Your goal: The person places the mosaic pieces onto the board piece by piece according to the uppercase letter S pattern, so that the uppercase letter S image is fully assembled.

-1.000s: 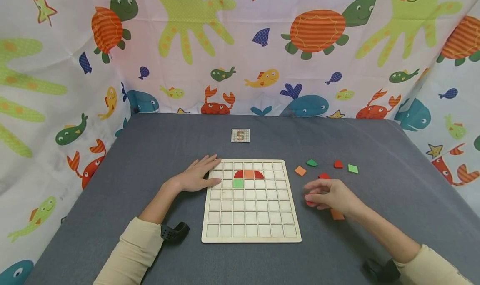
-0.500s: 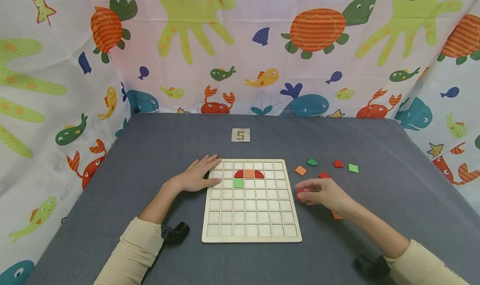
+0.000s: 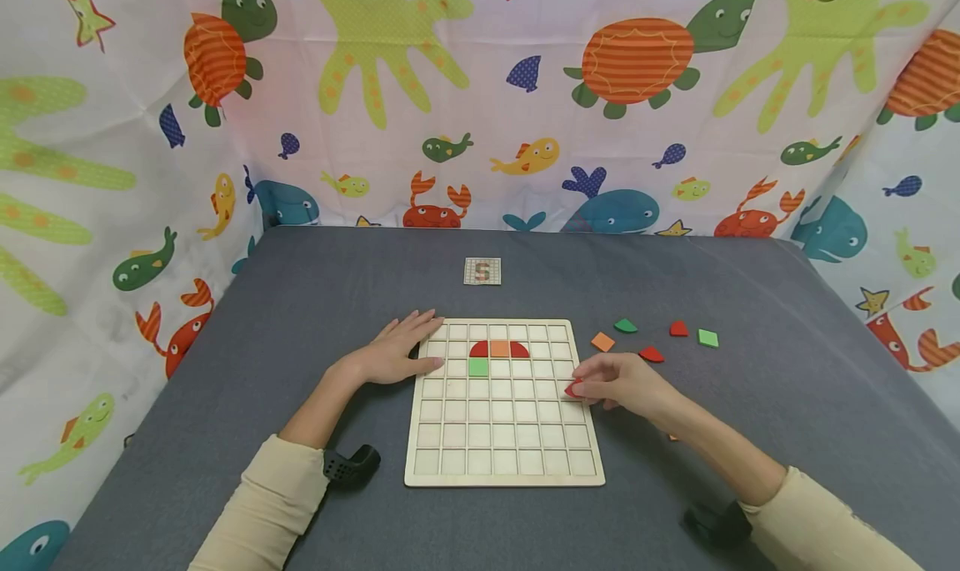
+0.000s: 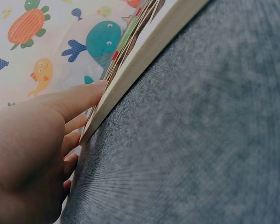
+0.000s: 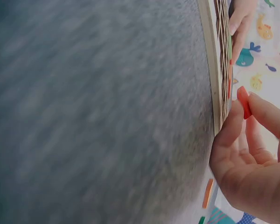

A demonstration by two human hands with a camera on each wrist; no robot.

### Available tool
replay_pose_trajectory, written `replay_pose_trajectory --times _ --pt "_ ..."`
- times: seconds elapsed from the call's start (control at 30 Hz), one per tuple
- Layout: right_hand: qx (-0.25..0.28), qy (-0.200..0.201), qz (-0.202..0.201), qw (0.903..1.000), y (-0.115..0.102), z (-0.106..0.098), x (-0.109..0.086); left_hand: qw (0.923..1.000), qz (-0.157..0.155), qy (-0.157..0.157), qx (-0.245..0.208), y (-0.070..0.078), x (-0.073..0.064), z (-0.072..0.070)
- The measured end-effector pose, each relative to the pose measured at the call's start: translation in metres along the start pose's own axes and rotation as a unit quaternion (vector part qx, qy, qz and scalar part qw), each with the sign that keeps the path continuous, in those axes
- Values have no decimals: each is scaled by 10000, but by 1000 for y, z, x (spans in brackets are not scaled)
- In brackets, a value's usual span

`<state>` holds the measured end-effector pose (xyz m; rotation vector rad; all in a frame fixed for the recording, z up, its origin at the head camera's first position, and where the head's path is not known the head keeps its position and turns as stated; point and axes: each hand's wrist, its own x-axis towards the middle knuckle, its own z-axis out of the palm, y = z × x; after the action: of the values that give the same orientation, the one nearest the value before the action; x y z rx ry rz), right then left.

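The red piece [image 3: 573,389] is pinched in your right hand [image 3: 622,381] at the right edge of the gridded board [image 3: 504,480], which holds two red pieces [image 3: 478,350] flanking an orange square [image 3: 499,349], plus a green square [image 3: 478,367], all leftward and farther from you, nearer your left hand [image 3: 392,356], its fingers outstretched.

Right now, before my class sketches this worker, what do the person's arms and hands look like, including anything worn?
The left hand and right hand are ungloved. The left sleeve and right sleeve are pale beige, leaving the lower forearms bare. A black curved device shows by the left cuff, a blurrier dark device by the right.
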<state>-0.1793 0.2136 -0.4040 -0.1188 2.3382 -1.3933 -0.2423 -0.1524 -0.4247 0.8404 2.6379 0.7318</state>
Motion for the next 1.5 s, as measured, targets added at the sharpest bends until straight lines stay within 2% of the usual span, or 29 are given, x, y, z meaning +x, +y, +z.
replay_pose_trajectory --times 0.2,0.6,0.83,1.0,1.23,1.5 --pt "207 -77 -1 9998 -5 9 8 10000 24 -33 -31 -2 1 2" --pt "-3 232 -92 9997 -16 16 14 10000 -10 -1 25 -1 -1 -1" --pt "-179 98 -233 9995 -22 22 17 10000 -30 -11 52 2 -2 -2" --pt "65 -74 -168 9998 -26 29 20 10000 -22 -7 34 3 -2 -2" --pt "453 -91 145 9988 -37 41 26 10000 18 -3 22 1 -1 -1" --pt "904 -402 321 9946 -47 53 30 10000 19 11 7 2 -1 -1"
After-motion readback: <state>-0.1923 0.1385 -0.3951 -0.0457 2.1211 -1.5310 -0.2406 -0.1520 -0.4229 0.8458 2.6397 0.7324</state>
